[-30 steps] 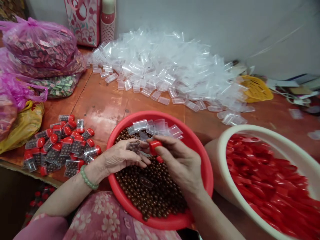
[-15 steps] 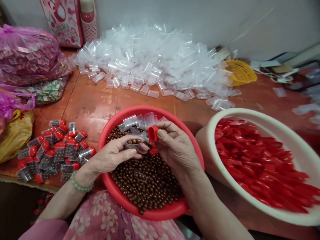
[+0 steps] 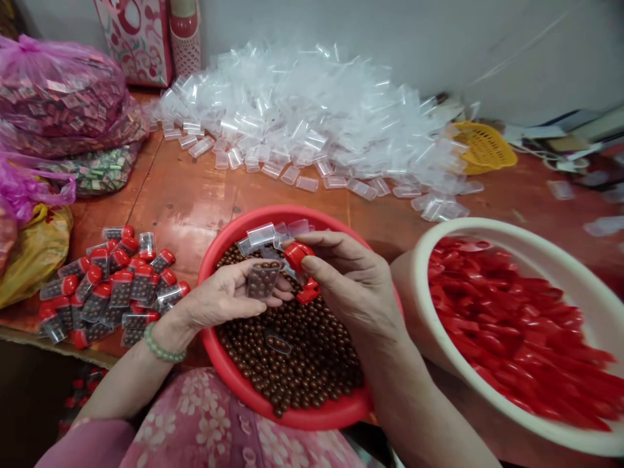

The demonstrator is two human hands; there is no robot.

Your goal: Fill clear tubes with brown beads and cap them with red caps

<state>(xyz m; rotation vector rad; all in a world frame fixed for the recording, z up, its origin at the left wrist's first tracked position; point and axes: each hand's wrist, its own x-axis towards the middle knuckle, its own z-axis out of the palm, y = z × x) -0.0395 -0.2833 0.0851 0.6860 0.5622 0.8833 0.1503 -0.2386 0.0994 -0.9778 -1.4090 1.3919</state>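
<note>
Over a red basin (image 3: 221, 227) of brown balls (image 3: 312, 351), my left hand (image 3: 229, 292) is closed on a small clear container (image 3: 263, 279) filled with the balls, its open mouth tilted up. Between thumb and fingers, my right hand (image 3: 351, 279) pinches a red cap (image 3: 297, 255) close to the container but apart from it. Another red cap piece (image 3: 308, 291) shows below, by the right fingers; whether it is held there I cannot tell. Several empty clear containers (image 3: 260, 235) lie at the basin's far side, and one filled container (image 3: 279, 344) is sunk among the balls.
Capped containers (image 3: 121, 286) lie heaped at the left. To the right stands a cream tub (image 3: 419, 292) of red caps (image 3: 511, 331). A large pile of clear containers (image 3: 312, 117) lies along the wall, with a yellow basket (image 3: 485, 148) beside it. Pink bags (image 3: 58, 97) sit far left.
My left hand has tipped the container more upright, so its filled side shows. My right hand has turned the red cap over, its hollow no longer facing me. The view has shifted slightly.
</note>
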